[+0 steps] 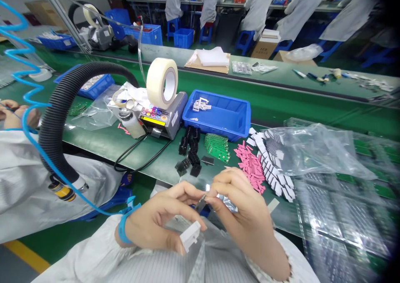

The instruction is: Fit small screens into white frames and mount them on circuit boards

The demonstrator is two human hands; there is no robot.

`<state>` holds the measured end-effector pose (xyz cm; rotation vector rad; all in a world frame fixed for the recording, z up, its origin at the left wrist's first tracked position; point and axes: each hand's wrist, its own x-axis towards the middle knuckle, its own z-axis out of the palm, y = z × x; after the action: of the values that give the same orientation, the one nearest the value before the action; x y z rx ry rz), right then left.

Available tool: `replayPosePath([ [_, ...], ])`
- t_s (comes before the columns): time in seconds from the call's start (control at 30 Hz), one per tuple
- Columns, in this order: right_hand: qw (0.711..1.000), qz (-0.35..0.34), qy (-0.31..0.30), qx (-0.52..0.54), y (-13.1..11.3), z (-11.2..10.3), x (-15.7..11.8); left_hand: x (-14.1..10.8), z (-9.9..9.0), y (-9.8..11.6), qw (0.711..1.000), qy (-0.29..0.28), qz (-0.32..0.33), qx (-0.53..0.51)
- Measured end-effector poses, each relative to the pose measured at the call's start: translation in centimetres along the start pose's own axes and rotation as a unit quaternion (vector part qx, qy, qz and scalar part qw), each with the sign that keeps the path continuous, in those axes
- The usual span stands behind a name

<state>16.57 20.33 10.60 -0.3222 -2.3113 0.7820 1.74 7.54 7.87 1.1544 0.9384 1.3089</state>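
Note:
My left hand (168, 216), with a blue wrist strap (125, 227) on it, holds a small white plastic part (190, 235) between thumb and a finger. Its forefinger reaches to a thin dark piece (200, 204) at the fingertips of my right hand (240, 199). The right thumb and forefinger pinch that piece; its exact kind is not clear. Just beyond the hands lie black parts in rows (194, 150), a fan of green circuit boards (217, 147), a heap of pink strips (250, 166) and white pads (275, 172).
A blue bin (218, 112) holds a few white parts. Left of it stand a tape dispenser (164, 122) with a large roll (162, 83) and a bottle (133, 125). A black hose (59, 112) and blue coiled cord (31, 93) hang at left, near a co-worker's hands. Plastic trays (340, 216) lie right.

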Motion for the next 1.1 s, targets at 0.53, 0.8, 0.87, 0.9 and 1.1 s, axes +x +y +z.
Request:
replayPosePath([
  [0.53, 0.999, -0.004, -0.03, -0.011, 0.8, 0.7, -0.2, 0.5, -0.6, -0.6, 0.999, 0.01, -0.009, -0.045],
  [0.8, 1.0, -0.001, 0.003, -0.007, 1.2, 0.7, -0.3, 0.7, -0.4, -1.1, 0.997, 0.002, 0.0, -0.076],
  [0.87, 1.0, -0.005, -0.007, -0.01, 1.4, 0.8, -0.5, 0.7, -0.5, -1.1, 0.997, -0.001, 0.001, -0.071],
  [0.9, 1.0, -0.005, -0.016, -0.015, 1.4, 0.8, -0.5, 0.7, -0.5, -1.1, 0.998, -0.002, 0.0, -0.068],
  [1.1, 0.997, -0.002, -0.063, -0.033, 0.7, 0.8, -1.1, 0.8, -0.3, -2.0, 0.985, 0.056, -0.046, -0.154],
])
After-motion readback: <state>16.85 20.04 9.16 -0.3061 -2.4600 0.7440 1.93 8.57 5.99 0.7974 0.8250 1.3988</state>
